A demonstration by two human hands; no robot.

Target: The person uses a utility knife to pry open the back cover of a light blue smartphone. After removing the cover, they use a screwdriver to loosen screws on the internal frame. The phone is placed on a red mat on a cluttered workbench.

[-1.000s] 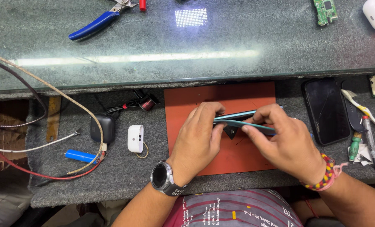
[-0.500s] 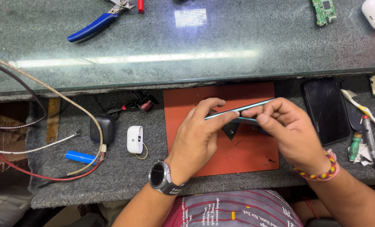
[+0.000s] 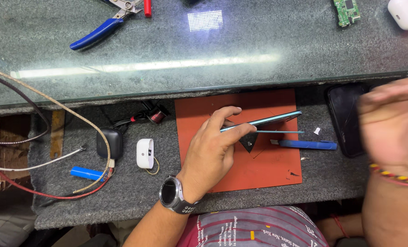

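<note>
Over the red mat (image 3: 259, 169), the left hand (image 3: 210, 158) alone now pinches the edge-on phone (image 3: 263, 121), since the right hand (image 3: 391, 121) has let go and blurs open at the right edge.

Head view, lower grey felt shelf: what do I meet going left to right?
Blue cylinder → black adapter → white fob → left hand holding the phone over the orange mat → blue pry tool → black phone → right hand, blurred.
</note>
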